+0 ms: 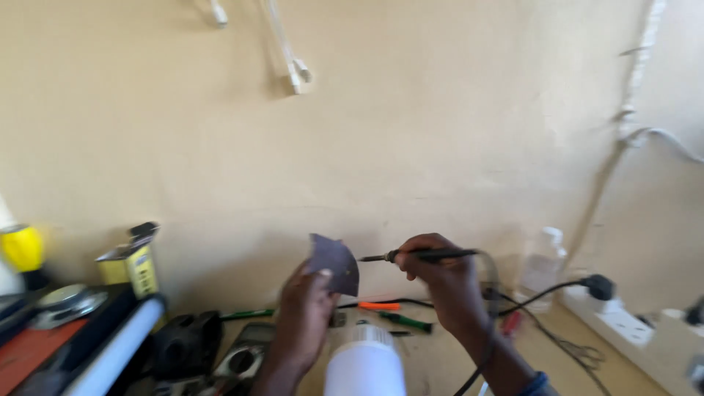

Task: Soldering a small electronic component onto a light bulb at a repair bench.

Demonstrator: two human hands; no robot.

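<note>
A soldering iron lies level in the air above the workbench, its dark handle clamped in the fingers of the right hand and its thin metal tip pointing left, right at the edge of a small dark grey sheet. That sheet, curved and roughly fan-shaped, is pinched at its lower corner by the left hand, which holds it upright just in front of the beige wall. The iron's black cord runs off to the right to a plug seated in a white socket strip. Below the hands stands a white bulb-like housing, with an orange-handled tool and a green-handled tool lying behind it. Further left sit a multimeter, a white tube and a small yellow tin; a clear bottle stands at the right.
</note>
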